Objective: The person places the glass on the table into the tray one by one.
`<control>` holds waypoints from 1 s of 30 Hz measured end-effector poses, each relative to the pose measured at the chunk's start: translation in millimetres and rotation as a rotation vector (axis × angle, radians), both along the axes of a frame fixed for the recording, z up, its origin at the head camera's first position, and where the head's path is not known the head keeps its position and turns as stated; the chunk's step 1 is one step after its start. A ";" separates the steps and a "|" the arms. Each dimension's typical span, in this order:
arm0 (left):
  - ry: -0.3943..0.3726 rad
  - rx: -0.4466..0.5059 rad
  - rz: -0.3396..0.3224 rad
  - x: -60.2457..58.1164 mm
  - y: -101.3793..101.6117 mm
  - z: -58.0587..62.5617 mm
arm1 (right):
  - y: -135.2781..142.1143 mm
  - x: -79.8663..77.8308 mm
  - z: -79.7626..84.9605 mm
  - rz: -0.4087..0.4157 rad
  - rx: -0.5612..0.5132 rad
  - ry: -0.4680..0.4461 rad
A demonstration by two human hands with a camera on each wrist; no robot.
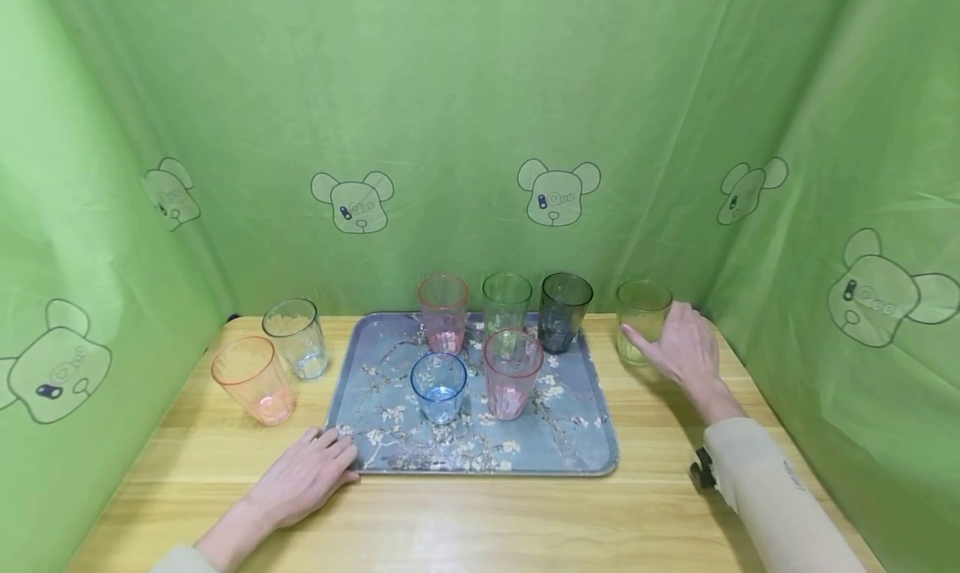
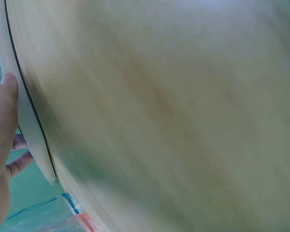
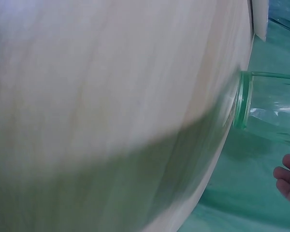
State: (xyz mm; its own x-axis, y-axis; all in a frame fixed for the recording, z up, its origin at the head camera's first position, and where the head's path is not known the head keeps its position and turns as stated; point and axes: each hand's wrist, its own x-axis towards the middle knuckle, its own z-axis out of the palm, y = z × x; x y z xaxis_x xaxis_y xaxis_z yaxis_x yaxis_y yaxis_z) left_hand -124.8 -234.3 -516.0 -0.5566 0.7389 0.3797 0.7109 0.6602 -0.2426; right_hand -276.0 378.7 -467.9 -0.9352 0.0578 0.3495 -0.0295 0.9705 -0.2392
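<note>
My left hand (image 1: 311,473) is at the near left corner of a blue-grey tray (image 1: 360,331) printed with white blossoms. In the left wrist view its thumb (image 2: 9,87) and fingertips (image 2: 21,164) grip the tray's edge around that corner. To the right of the tray a pale yellow-green glass (image 1: 643,306) stands upright on the table. My right hand (image 1: 686,348) is beside this glass, thumb stretched across its near side in the head view. In the right wrist view the relaxed fingers (image 3: 287,176) show apart from the glass (image 3: 273,101).
On the tray stand a red glass (image 1: 442,315), a green glass (image 1: 507,298), a dark grey glass (image 1: 564,311), a blue glass (image 1: 439,390) and a pink glass (image 1: 512,381). Left of it are an orange glass (image 1: 255,381) and a clear dark-rimmed glass (image 1: 296,340). Green curtains (image 1: 480,98) enclose the table.
</note>
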 end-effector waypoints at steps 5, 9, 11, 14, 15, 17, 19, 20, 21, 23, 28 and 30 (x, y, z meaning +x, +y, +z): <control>-0.002 0.000 0.003 0.2 0.5 -0.1 | -0.7 0.4 0.9 0.013 0.016 0.007; 0.001 0.000 0.004 0.2 0.6 -0.5 | -0.9 0.7 1.5 0.030 0.048 0.021; 0.001 -0.002 0.006 0.1 0.5 -0.9 | -0.4 0.8 1.5 0.038 0.073 0.029; -0.002 -0.005 0.009 0.0 0.4 -1.4 | 0.3 1.1 1.7 0.047 0.107 0.039; -0.003 -0.006 0.010 -0.1 0.3 -1.5 | 0.5 1.4 1.8 0.049 0.115 0.043; -0.005 -0.008 0.012 0.0 0.3 -1.7 | 0.7 2.4 2.4 0.054 0.126 0.050; -0.008 -0.008 0.012 0.0 0.3 -1.7 | 0.9 3.4 3.3 0.060 0.136 0.059; -0.008 -0.007 0.013 0.1 0.2 -1.7 | 0.9 3.9 4.1 0.064 0.143 0.064; -0.009 -0.006 0.013 0.1 0.2 -1.7 | 0.8 4.3 5.0 0.070 0.150 0.071; -0.008 -0.003 0.012 0.1 0.1 -1.7 | 0.7 5.2 6.9 0.079 0.164 0.079; -0.001 -0.001 0.006 -0.1 0.1 -1.8 | -0.8 8.2 11.9 0.109 0.198 0.104; -0.001 -0.001 0.005 -0.3 0.2 -1.6 | -1.7 10.1 13.7 0.120 0.215 0.119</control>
